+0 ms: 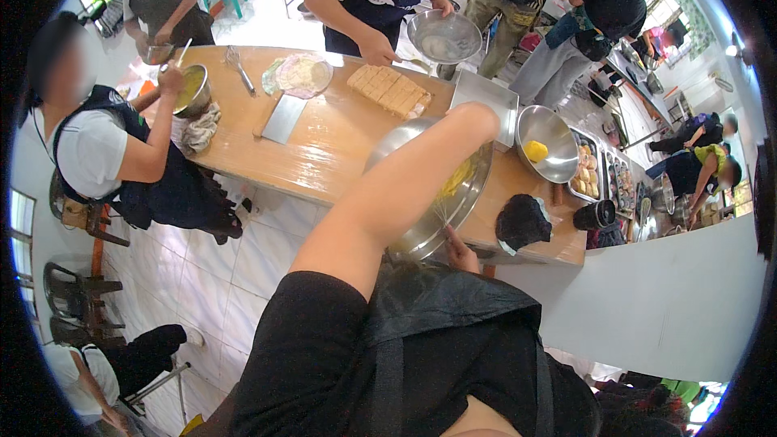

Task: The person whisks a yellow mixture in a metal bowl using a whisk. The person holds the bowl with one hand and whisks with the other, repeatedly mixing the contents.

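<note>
My left arm reaches across a large stainless steel mixing bowl [416, 244]. My left hand [479, 120] is bent over near the bowl's far right rim, and its fingers are hidden from me. At the bowl's near side, my right hand [462, 252] grips a wire whisk [441, 207] around its handle end. The whisk's wires touch a yellow mixture [459, 177] inside the bowl; my forearm covers much of the rest. Just beyond my left hand stands a rectangular metal pan [484, 96]. A second steel bowl [561, 159] to the right holds a yellow lump [535, 151].
A sliced slab of cake [388, 91], a bench scraper [285, 118] and another whisk [241, 71] lie on the wooden table [255, 161]. A dark cloth item [523, 221] and black cup [595, 215] sit right. Co-workers stand left [103, 152] and across [379, 6], both handling bowls.
</note>
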The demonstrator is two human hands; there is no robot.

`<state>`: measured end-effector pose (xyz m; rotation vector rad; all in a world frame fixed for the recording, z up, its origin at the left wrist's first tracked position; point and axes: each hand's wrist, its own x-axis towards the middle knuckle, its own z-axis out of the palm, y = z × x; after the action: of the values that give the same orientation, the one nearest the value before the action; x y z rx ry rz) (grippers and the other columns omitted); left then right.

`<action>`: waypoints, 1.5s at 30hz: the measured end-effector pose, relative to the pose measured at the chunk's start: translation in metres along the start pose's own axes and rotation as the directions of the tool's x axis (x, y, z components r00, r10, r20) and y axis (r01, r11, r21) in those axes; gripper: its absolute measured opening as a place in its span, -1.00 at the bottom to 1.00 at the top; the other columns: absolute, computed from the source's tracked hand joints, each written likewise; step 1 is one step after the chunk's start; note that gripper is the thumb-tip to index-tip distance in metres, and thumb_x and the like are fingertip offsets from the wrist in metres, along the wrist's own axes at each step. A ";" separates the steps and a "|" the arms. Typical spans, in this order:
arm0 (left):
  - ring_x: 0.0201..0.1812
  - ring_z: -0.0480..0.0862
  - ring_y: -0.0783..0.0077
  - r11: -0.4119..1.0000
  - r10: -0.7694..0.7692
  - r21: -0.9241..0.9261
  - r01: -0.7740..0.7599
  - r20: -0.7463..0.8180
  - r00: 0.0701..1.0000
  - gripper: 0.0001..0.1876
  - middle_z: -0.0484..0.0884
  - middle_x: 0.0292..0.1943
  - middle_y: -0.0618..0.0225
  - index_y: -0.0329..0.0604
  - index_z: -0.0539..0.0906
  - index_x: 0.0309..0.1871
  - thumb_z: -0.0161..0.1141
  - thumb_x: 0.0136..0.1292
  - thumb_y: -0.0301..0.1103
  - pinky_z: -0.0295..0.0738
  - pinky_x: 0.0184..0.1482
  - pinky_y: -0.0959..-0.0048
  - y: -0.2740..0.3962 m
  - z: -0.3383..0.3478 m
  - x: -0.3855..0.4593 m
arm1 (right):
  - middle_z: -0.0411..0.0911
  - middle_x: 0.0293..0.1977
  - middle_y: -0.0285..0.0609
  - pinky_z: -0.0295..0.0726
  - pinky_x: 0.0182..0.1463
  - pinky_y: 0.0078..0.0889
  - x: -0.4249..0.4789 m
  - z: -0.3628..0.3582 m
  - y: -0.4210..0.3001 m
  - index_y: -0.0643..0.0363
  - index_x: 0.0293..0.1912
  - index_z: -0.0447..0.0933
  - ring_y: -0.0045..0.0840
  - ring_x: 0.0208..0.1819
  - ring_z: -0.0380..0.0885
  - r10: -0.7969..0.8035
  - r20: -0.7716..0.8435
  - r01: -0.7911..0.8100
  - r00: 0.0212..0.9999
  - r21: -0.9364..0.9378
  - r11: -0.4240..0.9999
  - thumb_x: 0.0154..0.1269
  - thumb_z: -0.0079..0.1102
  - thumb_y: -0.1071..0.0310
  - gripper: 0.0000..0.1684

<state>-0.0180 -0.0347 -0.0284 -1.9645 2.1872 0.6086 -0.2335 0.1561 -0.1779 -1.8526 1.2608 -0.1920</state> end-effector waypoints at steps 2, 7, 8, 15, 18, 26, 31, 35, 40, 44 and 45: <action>-0.07 0.56 0.13 1.000 0.003 -0.012 -0.003 -0.008 1.000 -0.73 0.56 -0.09 0.07 -0.19 0.62 -0.17 0.03 0.10 -0.32 0.45 -0.03 0.24 0.002 -0.006 -0.010 | 0.50 -0.20 0.13 0.44 -0.09 -0.35 0.000 -0.001 -0.008 -0.19 0.24 0.18 -0.22 -0.12 0.53 0.041 0.021 -0.041 0.999 0.000 0.999 0.31 -0.13 0.30 -0.50; -0.02 0.54 0.09 0.977 -0.100 -0.191 0.096 -0.008 0.995 -0.70 0.53 -0.02 0.08 -0.20 0.61 -0.13 0.07 0.02 -0.41 0.44 -0.01 0.20 0.018 -0.031 -0.059 | 0.51 -0.31 0.07 0.44 -0.17 -0.43 0.003 0.011 0.015 -0.22 0.24 0.18 -0.36 -0.31 0.53 -0.072 -0.073 0.071 0.995 -0.015 0.997 0.31 -0.12 0.29 -0.49; 0.05 0.49 0.13 0.979 -0.118 -0.154 0.132 0.096 0.988 -0.66 0.49 0.04 0.19 -0.11 0.56 -0.05 0.06 0.07 -0.32 0.33 0.07 0.16 0.019 -0.030 -0.052 | 0.51 -0.34 0.06 0.44 -0.19 -0.42 0.003 0.011 0.019 -0.23 0.24 0.18 -0.37 -0.34 0.52 -0.124 -0.095 0.125 0.988 0.000 0.992 0.31 -0.12 0.29 -0.49; 0.15 0.42 0.23 0.975 -0.183 -0.088 0.204 0.206 0.961 -0.58 0.42 0.15 0.44 0.08 0.48 0.10 0.01 0.18 -0.07 0.20 0.19 0.12 0.014 -0.016 -0.010 | 0.50 -0.46 0.07 0.48 -0.32 -0.29 0.004 0.007 0.003 -0.21 0.22 0.22 -0.24 -0.45 0.54 -0.025 -0.067 0.019 0.997 -0.082 0.996 0.29 -0.11 0.28 -0.51; 0.03 0.50 0.15 0.986 -0.112 -0.117 0.115 0.034 0.993 -0.67 0.49 0.04 0.20 -0.08 0.58 -0.06 0.03 0.10 -0.25 0.36 0.07 0.21 -0.007 -0.010 0.002 | 0.48 -0.48 0.11 0.48 -0.36 -0.25 0.007 0.008 0.008 -0.19 0.20 0.26 -0.15 -0.45 0.53 -0.240 -0.146 0.210 0.960 -0.189 0.959 0.27 -0.09 0.27 -0.52; -0.05 0.54 0.08 0.998 0.025 0.056 -0.025 -0.001 1.000 -0.67 0.55 -0.06 0.12 -0.16 0.58 -0.10 -0.05 0.23 -0.17 0.43 -0.02 0.21 -0.011 -0.031 -0.043 | 0.51 -0.50 0.02 0.50 -0.45 -0.13 0.020 -0.059 -0.030 -0.29 0.11 0.36 -0.13 -0.49 0.53 -0.240 -0.115 0.154 0.964 -0.495 0.855 0.22 -0.05 0.18 -0.58; -0.04 0.53 0.07 0.985 0.062 0.163 -0.065 0.022 0.998 -0.66 0.55 -0.07 0.12 -0.15 0.55 -0.05 -0.10 0.29 -0.15 0.43 -0.02 0.21 -0.011 -0.022 -0.023 | 0.54 -0.49 0.00 0.52 -0.44 -0.12 0.034 -0.116 -0.074 -0.31 0.14 0.30 -0.15 -0.51 0.53 -0.307 -0.196 0.120 0.931 -0.630 0.767 0.27 -0.14 0.16 -0.58; -0.03 0.53 0.06 0.993 0.020 0.118 -0.023 0.028 0.999 -0.66 0.56 -0.08 0.11 -0.15 0.54 -0.04 -0.11 0.30 -0.15 0.41 -0.01 0.21 0.004 -0.021 -0.019 | 0.52 -0.53 0.02 0.52 -0.44 -0.13 0.028 -0.078 -0.022 -0.33 0.16 0.27 -0.13 -0.54 0.52 -0.045 -0.047 0.021 0.998 -0.421 0.907 0.27 -0.15 0.18 -0.56; -0.03 0.52 0.08 0.987 0.011 0.159 -0.017 0.038 0.999 -0.66 0.56 -0.07 0.13 -0.12 0.51 0.00 -0.13 0.30 -0.16 0.40 -0.01 0.21 -0.007 -0.022 -0.018 | 0.49 -0.45 0.14 0.47 -0.31 -0.16 0.014 -0.058 -0.036 -0.17 0.08 0.41 -0.08 -0.41 0.52 -0.335 0.079 0.340 0.939 -0.361 0.868 0.23 -0.08 0.29 -0.61; -0.04 0.52 0.08 0.985 0.050 0.162 -0.056 0.038 0.998 -0.66 0.54 -0.05 0.14 -0.11 0.49 0.02 -0.12 0.30 -0.16 0.40 -0.02 0.22 0.008 -0.022 -0.019 | 0.46 -0.44 0.14 0.46 -0.33 -0.18 0.030 -0.053 0.001 -0.09 0.06 0.43 -0.12 -0.42 0.53 -0.336 -0.146 0.280 0.931 -0.310 0.909 0.21 -0.05 0.33 -0.62; -0.04 0.52 0.08 0.988 0.037 0.151 -0.043 0.040 0.998 -0.66 0.54 -0.05 0.14 -0.11 0.49 0.02 -0.12 0.30 -0.16 0.40 -0.02 0.22 0.004 -0.019 -0.015 | 0.46 -0.43 0.14 0.45 -0.33 -0.18 0.031 -0.052 -0.005 -0.07 0.05 0.44 -0.14 -0.43 0.53 -0.330 -0.196 0.265 0.923 -0.298 0.917 0.21 -0.04 0.34 -0.62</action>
<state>-0.0162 -0.0282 -0.0046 -1.8227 2.1852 0.4644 -0.2435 0.1018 -0.1523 -2.3126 1.2017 -0.4470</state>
